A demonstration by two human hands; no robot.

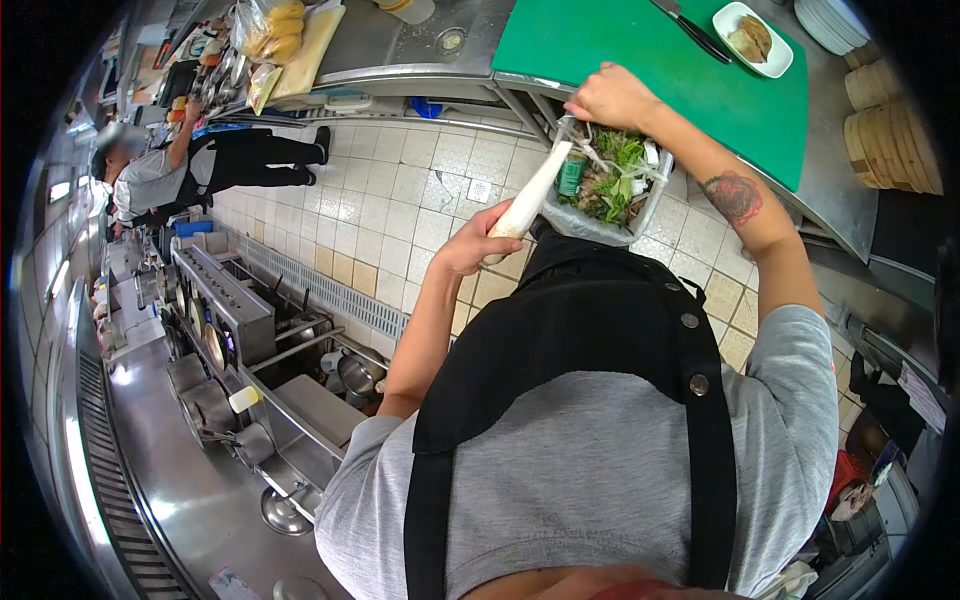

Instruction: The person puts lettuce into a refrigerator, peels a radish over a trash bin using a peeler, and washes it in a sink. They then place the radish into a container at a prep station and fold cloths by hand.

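Grey shirt (600, 450), black apron, frame bottom.
Left hand (472, 240) clamped on long white radish (535, 188); right hand (612, 95) grips scrap-filled clear bin (610, 180), centre top.

I see a matt green plastic cutting board (650, 70) on the glossy steel surface (400, 45), above glazed floor tiles (400, 210).
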